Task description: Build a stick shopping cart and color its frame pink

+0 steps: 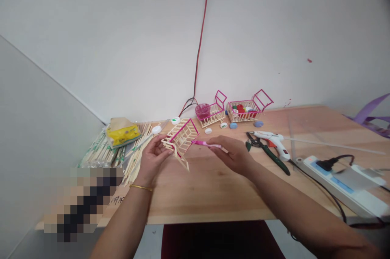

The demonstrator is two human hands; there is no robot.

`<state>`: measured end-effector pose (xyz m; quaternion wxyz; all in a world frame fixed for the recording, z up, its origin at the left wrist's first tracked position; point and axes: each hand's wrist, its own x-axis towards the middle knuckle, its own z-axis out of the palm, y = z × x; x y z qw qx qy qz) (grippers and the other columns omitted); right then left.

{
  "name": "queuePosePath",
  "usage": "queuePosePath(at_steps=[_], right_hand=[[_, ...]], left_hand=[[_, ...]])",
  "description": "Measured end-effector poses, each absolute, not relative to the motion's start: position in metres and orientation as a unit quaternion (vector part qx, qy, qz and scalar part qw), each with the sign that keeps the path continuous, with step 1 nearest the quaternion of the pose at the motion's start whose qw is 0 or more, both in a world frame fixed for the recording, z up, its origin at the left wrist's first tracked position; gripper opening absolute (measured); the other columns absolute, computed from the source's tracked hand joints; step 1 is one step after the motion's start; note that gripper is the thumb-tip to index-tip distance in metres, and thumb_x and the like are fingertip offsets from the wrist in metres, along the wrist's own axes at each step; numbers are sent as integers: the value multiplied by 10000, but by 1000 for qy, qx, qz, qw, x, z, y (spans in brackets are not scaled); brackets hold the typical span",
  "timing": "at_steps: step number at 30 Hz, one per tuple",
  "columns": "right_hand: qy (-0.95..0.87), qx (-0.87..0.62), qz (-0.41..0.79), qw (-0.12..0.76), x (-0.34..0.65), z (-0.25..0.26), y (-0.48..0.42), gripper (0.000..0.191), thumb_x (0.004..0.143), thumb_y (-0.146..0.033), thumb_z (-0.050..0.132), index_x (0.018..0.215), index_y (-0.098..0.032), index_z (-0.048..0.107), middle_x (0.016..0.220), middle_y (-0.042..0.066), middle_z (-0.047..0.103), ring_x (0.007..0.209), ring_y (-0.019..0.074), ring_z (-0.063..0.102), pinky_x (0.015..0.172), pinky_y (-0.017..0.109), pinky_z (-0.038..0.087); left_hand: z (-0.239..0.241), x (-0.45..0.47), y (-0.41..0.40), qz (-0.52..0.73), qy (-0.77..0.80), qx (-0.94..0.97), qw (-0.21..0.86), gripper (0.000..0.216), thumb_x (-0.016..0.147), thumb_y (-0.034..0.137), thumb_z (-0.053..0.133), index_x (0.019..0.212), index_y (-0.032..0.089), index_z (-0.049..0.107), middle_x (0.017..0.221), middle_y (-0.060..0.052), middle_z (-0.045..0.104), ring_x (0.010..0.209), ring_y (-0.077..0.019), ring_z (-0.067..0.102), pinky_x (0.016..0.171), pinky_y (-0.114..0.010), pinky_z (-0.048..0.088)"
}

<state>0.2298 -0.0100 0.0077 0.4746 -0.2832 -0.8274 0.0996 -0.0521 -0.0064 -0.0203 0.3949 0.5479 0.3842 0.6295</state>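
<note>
My left hand (154, 156) is closed on a small cart (183, 136) built of thin wooden sticks, with white bottle caps as wheels. The cart is held tilted above the table; part of its rim is magenta and its handle frame is bare wood. Between the fingers of my right hand (233, 154) is a small pink brush (207, 144), shaped like a toothbrush. Its magenta-stained head is at the cart's painted right rim. At the back, a cup of magenta paint (202, 110) sits in a second stick cart (213, 117) with a magenta handle.
A third cart (243, 111) holds colored caps. To the right lie green-handled cutters (271, 157), a white glue gun (274, 143) and a power strip (341, 186) with cables. Left are wooden sticks (137, 163) and a yellow packet (123, 134). A wall (146, 48) stands behind the table.
</note>
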Motion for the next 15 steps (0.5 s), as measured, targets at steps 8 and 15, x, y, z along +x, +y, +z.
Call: queuePosePath(at_steps=[8, 15], right_hand=[[-846, -229, 145, 459, 222, 6, -18, 160, 943, -211, 563, 1088, -200, 631, 899, 72, 735, 805, 153, 697, 715, 243, 541], [-798, -349, 83, 484, 239, 4, 1, 173, 949, -246, 542, 1056, -196, 668, 981, 89, 766, 895, 190, 729, 789, 285, 559]], left_hand=[[-21, -52, -6, 626, 381, 558, 389, 473, 625, 166, 856, 1071, 231, 710, 1022, -49, 720, 898, -171, 687, 714, -226, 571], [-24, -54, -5, 625, 372, 569, 383, 471, 629, 188, 856, 1076, 224, 712, 1027, -58, 713, 874, -170, 688, 715, -235, 574]])
